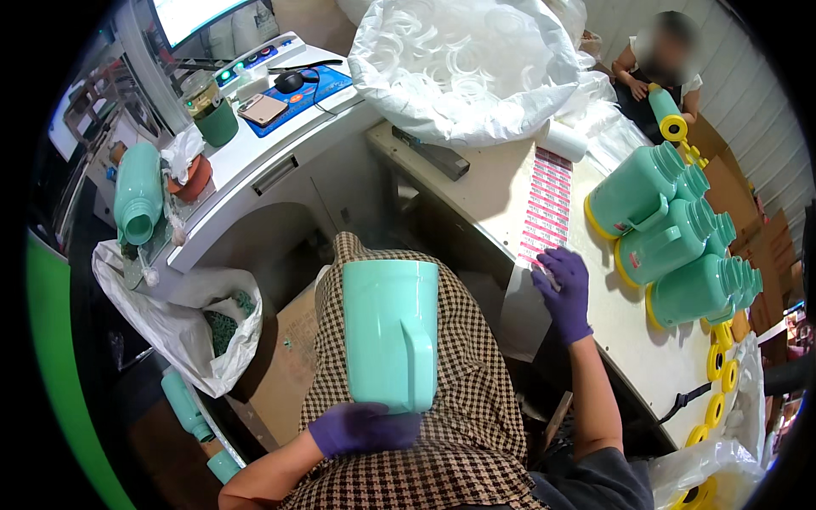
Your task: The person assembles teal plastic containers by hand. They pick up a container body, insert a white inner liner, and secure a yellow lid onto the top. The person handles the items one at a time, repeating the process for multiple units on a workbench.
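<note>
My left hand (364,427) grips the mint jug's (376,331) near end, my right hand (564,291) half-curled at the label sheet (549,197), its hold unclear; light, edge-only touch suits best.

We see a white corrugated wall (756,119) at the far right, with brown cardboard (773,246) standing before it. A cream tabletop (497,187) runs along the right, bright in places and shadowed in others. At the far left, a lit monitor (191,15) stands over a white tabletop (236,161) with a curved front. Left of us rises a green panel (68,357).
</note>
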`<state>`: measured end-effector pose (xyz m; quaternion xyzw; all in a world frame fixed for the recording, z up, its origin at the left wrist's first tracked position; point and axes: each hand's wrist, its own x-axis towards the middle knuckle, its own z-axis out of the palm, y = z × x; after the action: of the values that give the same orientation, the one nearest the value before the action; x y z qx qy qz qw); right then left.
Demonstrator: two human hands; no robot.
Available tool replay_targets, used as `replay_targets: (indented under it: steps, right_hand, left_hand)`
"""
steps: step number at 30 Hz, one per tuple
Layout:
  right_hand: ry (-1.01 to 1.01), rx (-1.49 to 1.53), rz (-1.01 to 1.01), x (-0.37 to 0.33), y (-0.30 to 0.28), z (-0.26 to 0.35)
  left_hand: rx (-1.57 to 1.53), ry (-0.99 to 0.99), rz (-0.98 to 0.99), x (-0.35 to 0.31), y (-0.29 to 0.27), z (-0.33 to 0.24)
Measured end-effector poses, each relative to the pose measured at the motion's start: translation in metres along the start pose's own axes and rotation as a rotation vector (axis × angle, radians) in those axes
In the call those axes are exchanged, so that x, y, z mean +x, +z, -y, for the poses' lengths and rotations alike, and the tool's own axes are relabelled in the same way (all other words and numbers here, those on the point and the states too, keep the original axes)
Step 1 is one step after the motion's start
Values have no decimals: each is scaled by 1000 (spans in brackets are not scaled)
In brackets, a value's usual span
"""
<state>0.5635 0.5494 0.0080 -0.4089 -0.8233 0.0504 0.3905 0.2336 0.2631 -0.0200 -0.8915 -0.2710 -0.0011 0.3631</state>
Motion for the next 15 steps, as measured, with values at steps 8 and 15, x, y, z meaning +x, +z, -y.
replay_targets:
  steps: [8, 15]
  right_hand:
    - [159, -20, 99, 12, 30, -41]
    - [123, 126, 8, 0, 24, -26]
  left_hand:
    - [-91, -56, -41, 8, -2, 7]
    - [-141, -81, -104, 13, -6, 13]
